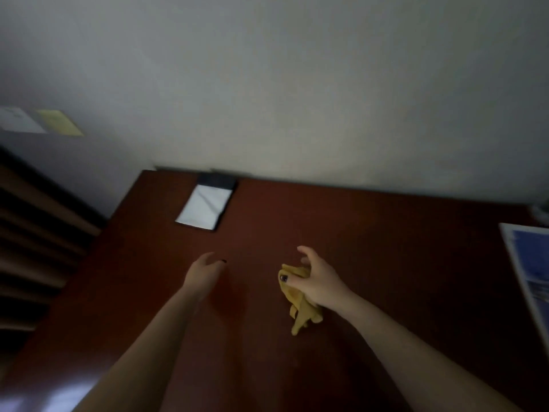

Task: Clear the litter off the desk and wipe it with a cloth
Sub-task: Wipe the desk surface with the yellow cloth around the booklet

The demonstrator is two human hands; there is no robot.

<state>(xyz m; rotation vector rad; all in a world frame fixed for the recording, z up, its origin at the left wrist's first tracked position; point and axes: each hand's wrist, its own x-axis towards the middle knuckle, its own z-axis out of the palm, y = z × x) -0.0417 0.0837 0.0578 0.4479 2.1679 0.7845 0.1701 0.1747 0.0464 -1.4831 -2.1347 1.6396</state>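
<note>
A dark red-brown desk (371,248) fills the lower half of the view, against a pale wall. My right hand (315,281) holds a crumpled yellow cloth (303,310) above the desk's middle; the thumb presses the cloth into the palm while the index finger sticks up and out. The cloth's loose end hangs below the hand. My left hand (203,273) hovers to the left of it, fingers relaxed and pointing forward, holding nothing.
A black pad with a white sheet (205,208) lies at the back left of the desk. A blue and white printed sheet (531,278) lies at the right edge. Dark slatted furniture (32,233) stands left of the desk. Paper notes (59,121) hang on the wall.
</note>
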